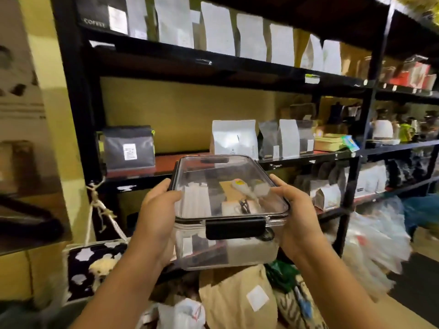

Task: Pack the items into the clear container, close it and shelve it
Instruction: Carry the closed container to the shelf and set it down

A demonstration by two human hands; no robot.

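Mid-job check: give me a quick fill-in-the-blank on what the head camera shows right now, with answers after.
1. The clear container is held by ____ hands, the left hand and the right hand.
2. The lid on the container is ____, with the black latch down.
3. The container is in front of a black ____ that holds coffee bags.
4. The dark grey bag stands to the ____ of the container.

Answers: both; closed; shelf; left

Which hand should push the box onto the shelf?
Probably both: the left hand and right hand each grip a side of the closed clear container. The free shelf spot lies ahead, slightly left, so the left hand leads.
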